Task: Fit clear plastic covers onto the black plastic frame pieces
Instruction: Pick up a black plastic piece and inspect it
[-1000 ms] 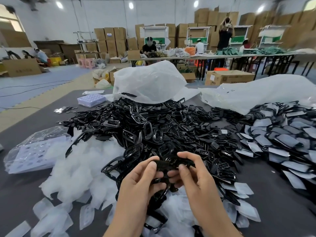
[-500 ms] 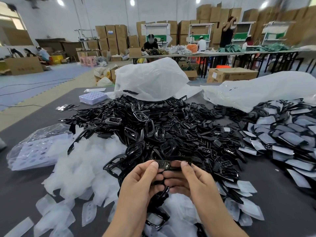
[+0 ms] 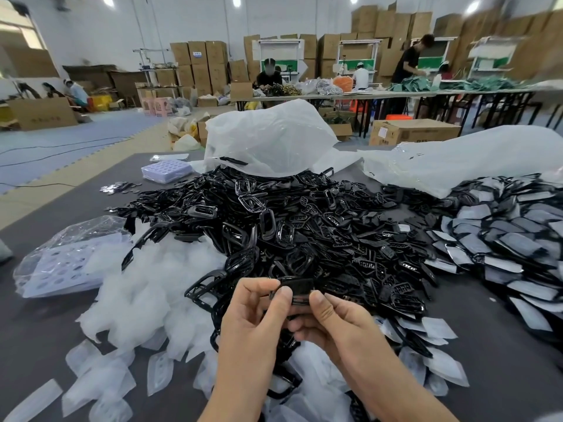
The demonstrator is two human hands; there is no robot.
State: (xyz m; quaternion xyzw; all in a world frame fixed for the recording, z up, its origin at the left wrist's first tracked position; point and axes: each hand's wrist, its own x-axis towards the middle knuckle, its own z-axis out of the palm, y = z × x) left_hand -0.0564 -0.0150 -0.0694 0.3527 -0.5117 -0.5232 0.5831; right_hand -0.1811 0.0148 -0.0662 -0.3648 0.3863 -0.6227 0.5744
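- One black frame piece (image 3: 297, 287), small and glossy, is pinched between the left hand (image 3: 256, 318) and right hand (image 3: 332, 321).
- The heap of black frames (image 3: 304, 226) lies tangled just beyond it.
- The clear plastic covers (image 3: 137, 300) form a whitish, translucent pile left of the heap.

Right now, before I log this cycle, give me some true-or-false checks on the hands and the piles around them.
1. The left hand and the right hand both grip one black frame piece. True.
2. The heap of clear covers lies left of the hands. True.
3. The white plastic bag sits between the hands and the black frame heap. False: it lies beyond that heap, on the far side.
4. The right hand rests flat on the table. False: it is raised, pinching the black frame piece.
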